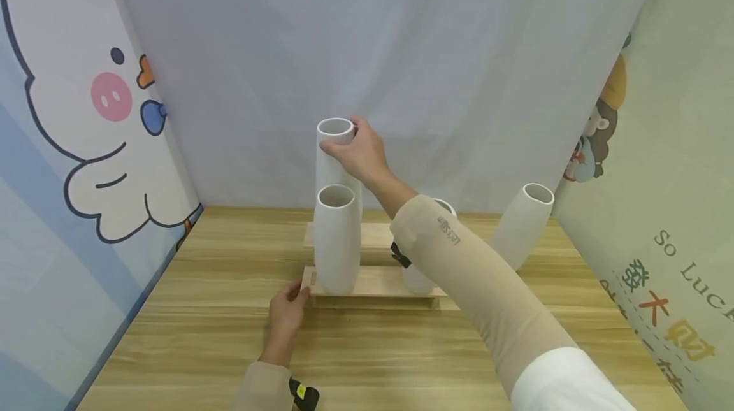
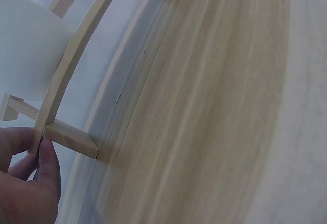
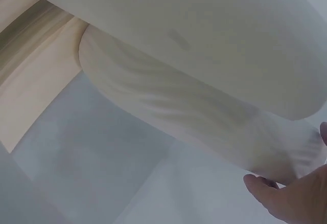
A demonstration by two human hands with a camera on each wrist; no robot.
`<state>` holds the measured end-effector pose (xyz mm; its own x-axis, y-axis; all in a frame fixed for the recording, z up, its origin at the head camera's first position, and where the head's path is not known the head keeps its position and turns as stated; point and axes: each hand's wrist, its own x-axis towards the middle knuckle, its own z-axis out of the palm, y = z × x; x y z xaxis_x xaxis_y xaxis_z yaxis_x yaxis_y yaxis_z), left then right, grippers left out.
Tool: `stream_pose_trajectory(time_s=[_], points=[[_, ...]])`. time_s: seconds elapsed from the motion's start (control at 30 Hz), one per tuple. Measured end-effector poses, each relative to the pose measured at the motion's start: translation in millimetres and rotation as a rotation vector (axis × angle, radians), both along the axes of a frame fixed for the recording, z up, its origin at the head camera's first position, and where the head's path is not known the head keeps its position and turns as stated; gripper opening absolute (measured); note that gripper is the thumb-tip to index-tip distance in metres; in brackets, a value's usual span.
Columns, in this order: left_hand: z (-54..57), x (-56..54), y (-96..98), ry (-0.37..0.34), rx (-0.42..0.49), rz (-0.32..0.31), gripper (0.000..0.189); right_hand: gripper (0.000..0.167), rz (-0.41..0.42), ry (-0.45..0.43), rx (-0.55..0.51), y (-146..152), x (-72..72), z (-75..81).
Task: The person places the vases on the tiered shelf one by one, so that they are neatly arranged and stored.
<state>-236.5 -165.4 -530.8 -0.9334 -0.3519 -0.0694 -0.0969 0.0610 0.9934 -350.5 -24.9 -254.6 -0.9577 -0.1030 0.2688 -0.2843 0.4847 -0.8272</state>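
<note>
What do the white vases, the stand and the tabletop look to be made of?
White vases: probably glazed ceramic, smooth, softly glossy; fold-like streaks on one in the right wrist view look like reflections. Plastic not excluded.
Stand: likely bare wood, matte; pale, with plain cut edges.
Tabletop: wood-look, low sheen; streaky grain, but solid wood or laminate stays open.

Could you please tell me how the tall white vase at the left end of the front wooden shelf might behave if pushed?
The tall, smooth white vase would probably tip easily, being much taller than its base is wide. Once down, its rounded body might roll off the narrow pale wooden shelf. Its smooth, handleless sides may feel slippery.
</note>
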Motion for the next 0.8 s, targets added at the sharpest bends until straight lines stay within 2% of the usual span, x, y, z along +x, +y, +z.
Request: stream_pose_trajectory(time_s=[0.27,0.53,0.8], points=[[0.2,0.2,1.7,0.02,0.01,0.009,0.036,0.085,-0.004,-0.013,0.013,8.3,3.3,9.1],[-0.9,-0.5,1.3,0.025,0.01,0.017,0.036,0.085,-0.011,-0.028,0.007,22.6,4.3,17.9],[-0.3,0.2,1.8,0.006,0.002,0.006,0.038,0.082,-0.036,-0.026,0.024,40.4,4.3,20.3]])
